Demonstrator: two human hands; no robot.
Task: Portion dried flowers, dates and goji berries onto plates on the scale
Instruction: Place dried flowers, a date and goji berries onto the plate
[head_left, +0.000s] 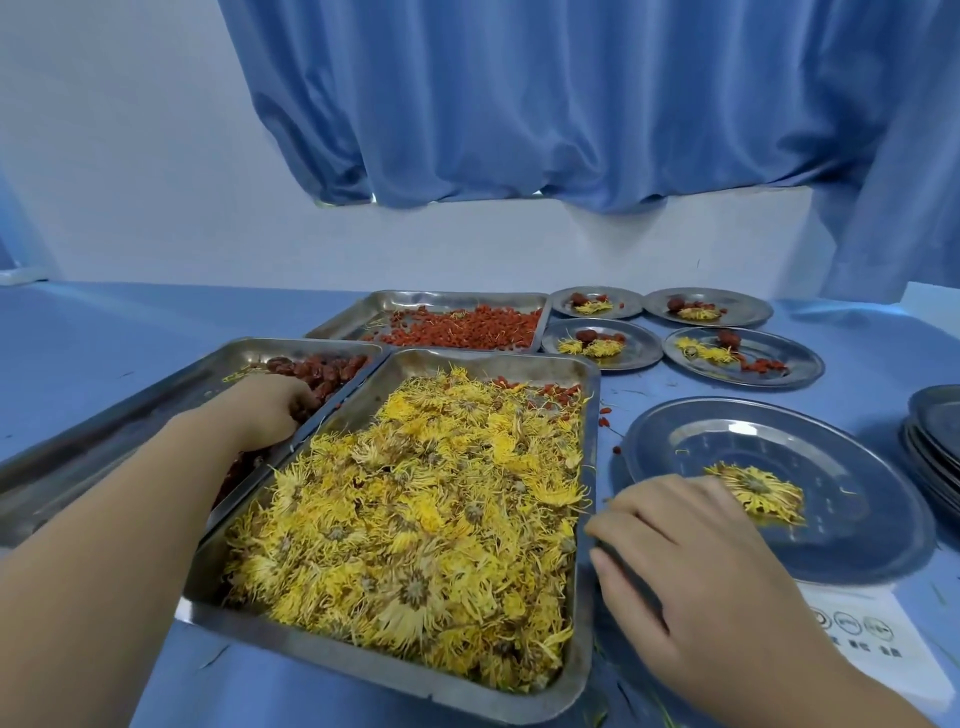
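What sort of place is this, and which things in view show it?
Probably a small food-portioning workroom, not a home kitchen: steel trays of dried flowers, dates and goji berries in bulk, a scale under one plate, and four plates portioned alike.

Left hand curled, right hand flat, palm down

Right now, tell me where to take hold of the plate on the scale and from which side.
Take the plate by its flat rim at the near edge, coming from the person's side, thumb on top. The flower tray crowds its left and the stacked plates its right, while the near rim looks free above the scale. Keep it level: the flower lies loose.
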